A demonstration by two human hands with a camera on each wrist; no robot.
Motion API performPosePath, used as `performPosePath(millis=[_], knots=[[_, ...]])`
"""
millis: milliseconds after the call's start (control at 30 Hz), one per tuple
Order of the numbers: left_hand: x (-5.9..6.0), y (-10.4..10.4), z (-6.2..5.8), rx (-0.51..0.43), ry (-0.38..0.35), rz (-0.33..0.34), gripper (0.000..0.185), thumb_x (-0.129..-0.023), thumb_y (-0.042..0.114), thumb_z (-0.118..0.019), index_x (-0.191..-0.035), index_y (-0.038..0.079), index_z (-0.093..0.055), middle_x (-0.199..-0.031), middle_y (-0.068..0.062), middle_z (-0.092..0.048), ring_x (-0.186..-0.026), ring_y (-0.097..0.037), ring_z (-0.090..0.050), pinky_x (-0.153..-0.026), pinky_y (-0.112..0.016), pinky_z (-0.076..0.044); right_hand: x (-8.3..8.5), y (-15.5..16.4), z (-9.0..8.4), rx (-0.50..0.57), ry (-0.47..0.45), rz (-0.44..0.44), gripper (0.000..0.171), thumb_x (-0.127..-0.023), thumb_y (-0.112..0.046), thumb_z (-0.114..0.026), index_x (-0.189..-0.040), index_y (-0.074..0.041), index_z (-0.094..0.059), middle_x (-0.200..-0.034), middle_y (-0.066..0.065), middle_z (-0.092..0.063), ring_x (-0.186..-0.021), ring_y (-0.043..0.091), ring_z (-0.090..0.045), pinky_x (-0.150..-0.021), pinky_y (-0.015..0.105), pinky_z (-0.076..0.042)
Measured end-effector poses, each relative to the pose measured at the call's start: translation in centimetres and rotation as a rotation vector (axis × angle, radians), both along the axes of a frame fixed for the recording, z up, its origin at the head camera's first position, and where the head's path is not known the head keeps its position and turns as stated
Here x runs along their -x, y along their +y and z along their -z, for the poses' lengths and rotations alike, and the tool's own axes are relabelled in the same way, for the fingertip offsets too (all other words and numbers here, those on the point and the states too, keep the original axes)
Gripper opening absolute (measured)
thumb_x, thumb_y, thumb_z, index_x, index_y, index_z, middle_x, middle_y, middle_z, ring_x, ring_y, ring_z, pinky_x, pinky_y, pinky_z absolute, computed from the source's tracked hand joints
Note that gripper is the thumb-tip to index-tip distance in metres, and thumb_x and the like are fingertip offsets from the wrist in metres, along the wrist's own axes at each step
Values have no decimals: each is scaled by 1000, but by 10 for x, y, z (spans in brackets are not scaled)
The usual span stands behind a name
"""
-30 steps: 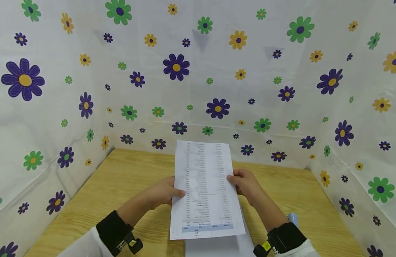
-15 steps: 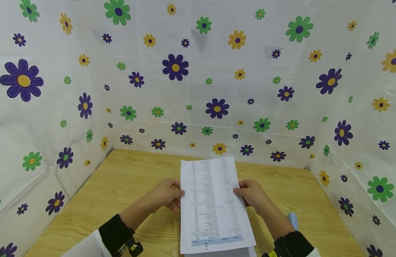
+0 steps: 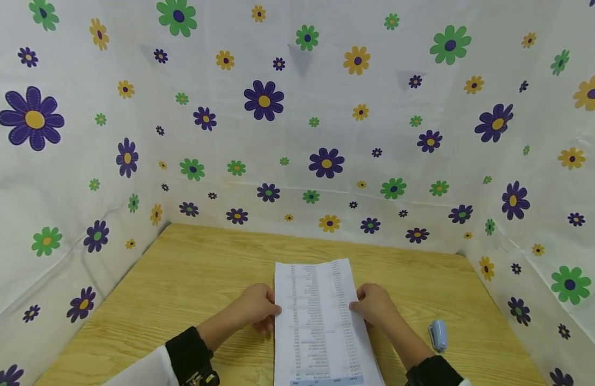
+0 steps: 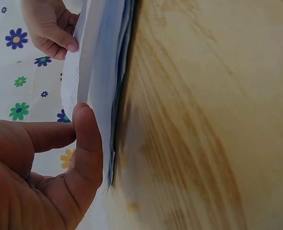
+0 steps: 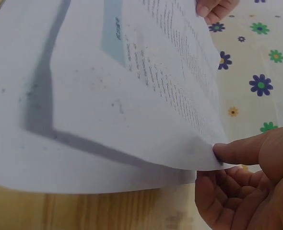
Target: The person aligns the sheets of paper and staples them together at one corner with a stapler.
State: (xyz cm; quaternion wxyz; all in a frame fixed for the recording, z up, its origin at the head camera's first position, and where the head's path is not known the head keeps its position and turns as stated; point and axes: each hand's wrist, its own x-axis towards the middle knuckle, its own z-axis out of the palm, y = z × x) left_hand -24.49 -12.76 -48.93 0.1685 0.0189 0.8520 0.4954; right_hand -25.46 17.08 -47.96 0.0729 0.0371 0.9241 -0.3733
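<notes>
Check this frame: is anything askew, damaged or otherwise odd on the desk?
Nothing stands out. The left hand and right hand pinch the side edges of a printed sheet, flat and uncreased, above a white sheet on the wooden table. A small blue stapler lies at the right.

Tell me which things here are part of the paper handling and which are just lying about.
In hand:
- printed sheet, pinched at its side edges by the left hand and right hand
- plain sheets under it, on the wooden table

Lying about:
- small light-blue stapler, right of the right hand, untouched
- flowered cloth round the table
</notes>
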Motion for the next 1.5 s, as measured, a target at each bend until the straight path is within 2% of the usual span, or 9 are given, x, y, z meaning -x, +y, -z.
performPosePath(millis=[200, 533, 667, 867, 1033, 1167, 1233, 1333, 1500], knots=[[-1, 2, 5, 47, 11, 4, 16, -91, 2, -70, -91, 1, -55, -63, -14, -67, -49, -20, -65, -48, -35, -57, -4, -7, 3, -165, 47, -10, 16, -86, -10, -78, -89, -4, -63, -79, 6, -59, -69, 20, -56, -57, 29, -43], [-2, -1, 2, 142, 46, 31, 18, -94, 8, -69, -81, 1, -59, -62, -11, -67, -49, -19, -66, -48, -32, -57, -6, -8, 1, -270, 18, 8, 20, -90, -16, -73, -93, 1, -65, -81, 7, -60, -70, 21, -56, -57, 30, -44], [1, -2, 2, 174, 56, 3, 20, -96, 14, -68, -84, 0, -60, -66, -10, -67, -52, -20, -67, -49, -32, -57, -7, -5, -4, -253, -4, 35, 25, -93, -20, -70, -98, 5, -66, -81, 9, -60, -70, 21, -57, -56, 29, -43], [7, 1, -2, 69, -29, -55, 26, -97, 15, -69, -108, -4, -55, -90, -14, -66, -68, -21, -69, -57, -34, -60, -8, -5, -6, -194, -10, 61, 27, -93, -19, -72, -100, 6, -66, -80, 10, -60, -67, 20, -59, -53, 27, -44], [8, 2, -8, 4, -89, -80, 45, -97, 17, -68, -127, -11, -49, -106, -19, -65, -77, -24, -71, -60, -36, -61, -7, -5, -3, -156, -34, 80, 28, -93, -20, -73, -102, 6, -65, -80, 11, -60, -66, 20, -61, -52, 26, -47], [10, 0, -8, -49, -147, -107, 57, -98, 18, -67, -137, -14, -41, -114, -21, -62, -83, -24, -69, -60, -35, -60, -6, -5, -2, -125, -43, 82, 26, -93, -19, -74, -98, 4, -65, -78, 11, -60, -64, 21, -61, -52, 28, -49], [11, -1, -7, -89, -185, -125, 55, -99, 17, -66, -138, -14, -41, -114, -21, -61, -85, -25, -68, -59, -34, -59, -6, -4, -2, -111, -47, 77, 24, -93, -19, -74, -96, 4, -65, -76, 10, -60, -62, 21, -62, -52, 28, -51], [14, -1, -5, -135, -230, -148, 42, -100, 13, -63, -130, -12, -48, -108, -18, -62, -83, -24, -66, -58, -32, -58, -5, -4, -2, -91, -57, 73, 23, -92, -17, -73, -95, 4, -66, -75, 11, -61, -61, 21, -63, -53, 29, -53], [15, 0, -4, -159, -210, -115, 23, -101, 5, -53, -119, -8, -61, -95, -15, -69, -76, -22, -66, -56, -31, -55, -3, -5, -1, -58, -77, 75, 25, -92, -16, -74, -100, 7, -66, -78, 11, -62, -64, 21, -65, -54, 30, -55]])
